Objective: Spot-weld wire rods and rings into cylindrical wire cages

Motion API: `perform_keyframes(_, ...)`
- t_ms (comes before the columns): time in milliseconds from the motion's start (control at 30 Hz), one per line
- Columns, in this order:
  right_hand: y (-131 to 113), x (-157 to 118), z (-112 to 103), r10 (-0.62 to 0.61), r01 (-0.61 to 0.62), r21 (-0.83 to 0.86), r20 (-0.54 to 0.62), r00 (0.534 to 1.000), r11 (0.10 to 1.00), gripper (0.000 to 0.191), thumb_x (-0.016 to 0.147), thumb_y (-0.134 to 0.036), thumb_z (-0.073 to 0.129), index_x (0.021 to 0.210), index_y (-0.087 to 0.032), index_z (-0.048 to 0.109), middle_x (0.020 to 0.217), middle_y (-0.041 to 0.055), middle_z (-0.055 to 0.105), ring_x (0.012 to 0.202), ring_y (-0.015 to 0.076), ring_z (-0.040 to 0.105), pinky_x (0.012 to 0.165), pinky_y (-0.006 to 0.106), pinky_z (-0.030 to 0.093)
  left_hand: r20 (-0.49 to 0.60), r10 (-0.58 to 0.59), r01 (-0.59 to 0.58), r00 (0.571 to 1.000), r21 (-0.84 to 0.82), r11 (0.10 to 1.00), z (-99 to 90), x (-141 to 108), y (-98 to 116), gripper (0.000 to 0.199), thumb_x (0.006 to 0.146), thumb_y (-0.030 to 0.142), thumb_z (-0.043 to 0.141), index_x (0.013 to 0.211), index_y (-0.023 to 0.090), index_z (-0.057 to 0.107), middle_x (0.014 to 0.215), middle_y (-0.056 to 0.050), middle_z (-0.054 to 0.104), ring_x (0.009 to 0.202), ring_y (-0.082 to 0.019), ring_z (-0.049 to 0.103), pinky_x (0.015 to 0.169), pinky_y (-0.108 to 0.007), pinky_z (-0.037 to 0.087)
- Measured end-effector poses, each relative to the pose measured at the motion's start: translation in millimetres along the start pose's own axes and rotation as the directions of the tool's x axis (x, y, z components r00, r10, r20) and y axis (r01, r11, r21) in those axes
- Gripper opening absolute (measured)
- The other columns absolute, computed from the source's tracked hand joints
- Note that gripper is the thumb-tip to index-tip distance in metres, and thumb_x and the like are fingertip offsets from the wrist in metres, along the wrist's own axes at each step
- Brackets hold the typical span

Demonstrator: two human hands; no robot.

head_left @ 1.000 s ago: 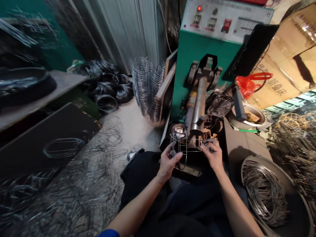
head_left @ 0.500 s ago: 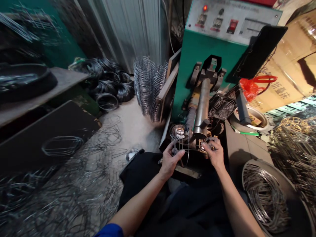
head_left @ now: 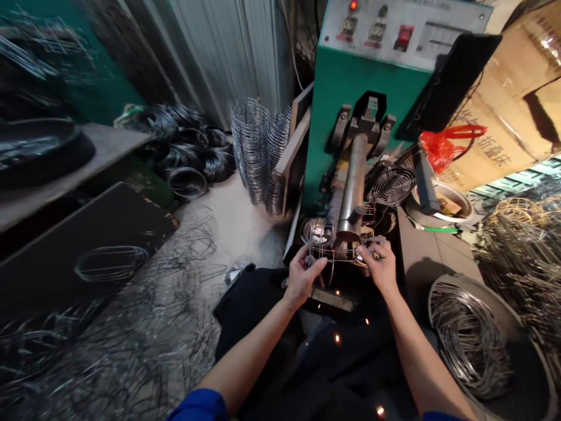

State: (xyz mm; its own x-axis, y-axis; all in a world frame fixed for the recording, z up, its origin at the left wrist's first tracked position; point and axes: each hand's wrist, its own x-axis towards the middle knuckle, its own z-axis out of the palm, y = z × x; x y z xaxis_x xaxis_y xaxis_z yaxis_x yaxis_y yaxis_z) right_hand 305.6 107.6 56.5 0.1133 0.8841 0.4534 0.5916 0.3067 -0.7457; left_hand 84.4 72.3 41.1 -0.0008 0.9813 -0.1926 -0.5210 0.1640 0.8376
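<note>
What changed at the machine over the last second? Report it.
Sparks now fall below the wire cage; none showed earlier. The left hand and right hand hold it as before at the steel electrode; neither let go. The stacked wire rings stayed put.

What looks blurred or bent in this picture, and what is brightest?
Head view: the corrugated metal wall bows from lens distortion, the wires at the top left are smeared, the wire cage is fairly sharp, and the sparks below it show as bright points.
</note>
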Motion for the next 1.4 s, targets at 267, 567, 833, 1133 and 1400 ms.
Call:
perform_keyframes(267,38,-89,-45,0.287,-0.284,0.083,-0.035,0.957,0.955,0.053,0.094,-0.062,0.056,0.126,-0.019,0.056,0.120,0.0151,0.067,0.109,0.0284,0.065,0.090,0.040,0.054,-0.022,-0.284,0.273,0.959,-0.215,0.938,-4.5,-86,-8,0.052,0.085,0.057,0.068,0.120,0.021,0.054,0.068,0.004,0.062,0.040,-0.011,0.054,0.040,-0.022,0.046)
perform_keyframes(567,27,-123,-62,0.433,-0.509,-0.052,0.605,0.668,0.859,0.058,0.094,-0.072,0.046,0.098,-0.018,0.066,0.055,-0.0014,0.060,0.040,0.0171,0.058,0.040,0.024,0.044,0.037,-0.291,0.174,0.956,0.725,0.667,-92.7,-107,5,0.046,0.094,0.057,0.055,0.108,0.016,0.070,0.099,-0.011,0.074,0.089,-0.024,0.072,0.078,-0.035,0.058)
perform_keyframes(833,8,-129,-20,0.268,-0.188,-0.232,0.384,0.883,0.954,0.040,0.101,-0.046,0.049,0.133,-0.023,0.061,0.105,0.0103,0.075,0.095,0.0262,0.073,0.083,0.034,0.057,0.507,0.085,-0.512,0.858,0.826,0.237,-43.5,-36,-21,0.035,0.100,0.024,0.046,0.128,0.018,0.066,0.109,-0.012,0.071,0.098,-0.022,0.070,0.093,-0.036,0.056)
perform_keyframes(1133,-1,-109,-17,0.209,-0.055,-0.413,0.336,0.919,0.909,0.039,0.104,-0.033,0.043,0.135,-0.024,0.065,0.116,0.0100,0.074,0.103,0.0271,0.071,0.090,0.035,0.056,0.558,0.107,-0.552,0.823,0.830,-0.079,-27.2,-15,-5,0.029,0.102,0.027,0.048,0.120,0.018,0.069,0.104,-0.011,0.073,0.091,-0.021,0.070,0.085,-0.030,0.054)
perform_keyframes(1400,-30,-67,-19,0.220,-0.022,-0.472,0.367,0.904,0.881,0.032,0.104,-0.039,0.048,0.123,-0.027,0.071,0.105,0.0085,0.076,0.095,0.0258,0.073,0.083,0.031,0.055,0.578,0.112,-0.569,0.809,0.816,-0.097,-15.8,-2,31,0.022,0.101,0.026,0.049,0.094,0.020,0.068,0.085,-0.006,0.072,0.079,-0.020,0.067,0.074,-0.028,0.047)
